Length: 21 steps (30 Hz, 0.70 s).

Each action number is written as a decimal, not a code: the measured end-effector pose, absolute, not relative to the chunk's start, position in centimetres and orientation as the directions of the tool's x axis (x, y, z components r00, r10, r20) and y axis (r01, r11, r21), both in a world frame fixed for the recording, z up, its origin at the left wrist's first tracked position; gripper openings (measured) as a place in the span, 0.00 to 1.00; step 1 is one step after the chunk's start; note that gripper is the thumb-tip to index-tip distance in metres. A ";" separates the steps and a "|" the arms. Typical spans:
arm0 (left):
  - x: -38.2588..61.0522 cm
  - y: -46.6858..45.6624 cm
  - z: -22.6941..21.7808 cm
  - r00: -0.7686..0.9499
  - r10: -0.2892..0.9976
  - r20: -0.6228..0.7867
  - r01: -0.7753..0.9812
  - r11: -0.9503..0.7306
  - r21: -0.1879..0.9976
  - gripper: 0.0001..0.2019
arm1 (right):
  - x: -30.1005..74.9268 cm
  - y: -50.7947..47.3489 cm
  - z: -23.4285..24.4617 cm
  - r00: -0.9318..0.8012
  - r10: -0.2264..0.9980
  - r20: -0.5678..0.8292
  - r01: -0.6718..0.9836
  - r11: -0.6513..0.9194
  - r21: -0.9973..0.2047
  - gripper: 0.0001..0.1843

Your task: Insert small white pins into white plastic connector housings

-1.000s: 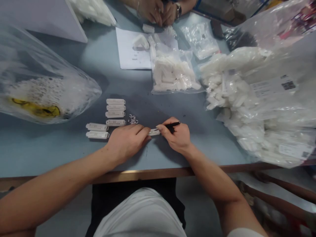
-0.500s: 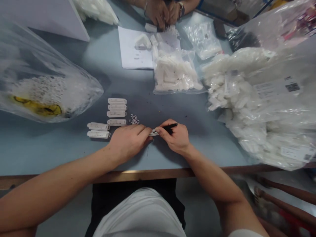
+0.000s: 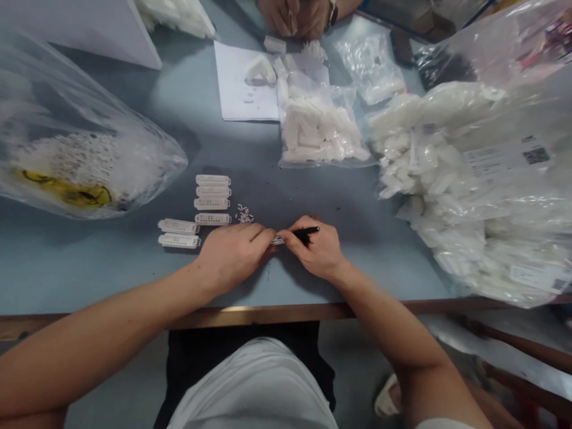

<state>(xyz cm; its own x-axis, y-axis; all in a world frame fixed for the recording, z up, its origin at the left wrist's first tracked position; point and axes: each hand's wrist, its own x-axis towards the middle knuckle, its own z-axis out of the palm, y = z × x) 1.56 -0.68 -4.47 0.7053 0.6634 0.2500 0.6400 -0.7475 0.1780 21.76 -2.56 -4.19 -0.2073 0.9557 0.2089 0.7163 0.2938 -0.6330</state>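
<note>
Between my two hands lies a small white plastic strip with dark slots, mostly covered by fingers. My left hand is closed on its left end, back of the hand up. My right hand is closed around a black pen-like tool, its thumb against the strip's right end; the tool's tip is hidden. Left of my left hand lie several similar white slotted strips, a stack and a lower pair. A little pile of tiny white pieces sits just beyond my left fingers.
A clear bag of small parts stands at left. Large bags of white pieces fill the right. Ahead lie a zip bag of white parts and a printed sheet. Another person's hands work at the far edge.
My hands stay nearly in place, drawn slightly closer together over the strip. The other person's hands have shifted back, away from the white pieces.
</note>
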 end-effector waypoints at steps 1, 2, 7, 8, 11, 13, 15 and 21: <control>1.6 -0.7 -4.5 0.705 0.663 0.250 0.640 -0.748 0.179 0.14 | 21.8 -2.5 -4.2 -0.215 0.952 0.219 0.710 0.307 -0.634 0.18; 1.6 -0.7 -4.5 0.706 0.663 0.249 0.639 -0.748 0.179 0.14 | 21.8 -2.5 -4.2 -0.222 0.949 0.225 0.705 0.315 -0.635 0.18; 1.6 -0.7 -4.6 0.700 0.664 0.265 0.641 -0.747 0.176 0.13 | 22.0 -2.5 -4.1 -0.152 0.969 0.193 0.676 0.245 -0.695 0.18; 1.6 -0.7 -4.6 0.700 0.663 0.267 0.641 -0.747 0.176 0.12 | 22.0 -2.6 -4.1 -0.131 0.973 0.190 0.667 0.228 -0.709 0.18; 1.6 -0.7 -4.6 0.704 0.662 0.257 0.640 -0.748 0.175 0.12 | 22.0 -2.6 -4.0 -0.113 0.974 0.194 0.652 0.221 -0.726 0.18; 1.5 -0.7 -4.6 0.705 0.663 0.252 0.640 -0.748 0.178 0.13 | 21.9 -2.6 -4.0 -0.116 0.976 0.185 0.651 0.215 -0.728 0.19; 1.5 -0.7 -4.7 0.703 0.664 0.254 0.639 -0.747 0.186 0.13 | 21.9 -2.6 -4.0 -0.112 0.978 0.173 0.651 0.204 -0.731 0.19; 1.5 -0.6 -4.8 0.698 0.673 0.246 0.646 -0.739 0.190 0.13 | 21.8 -2.5 -4.1 -0.131 0.980 0.153 0.668 0.201 -0.716 0.20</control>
<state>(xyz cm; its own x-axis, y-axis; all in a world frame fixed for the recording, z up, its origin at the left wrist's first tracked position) 1.52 -0.59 -4.84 0.6977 0.6730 0.2456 0.6461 -0.7392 0.1902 21.81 -2.47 -4.09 -0.1307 0.9795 0.1531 0.6683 0.2011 -0.7162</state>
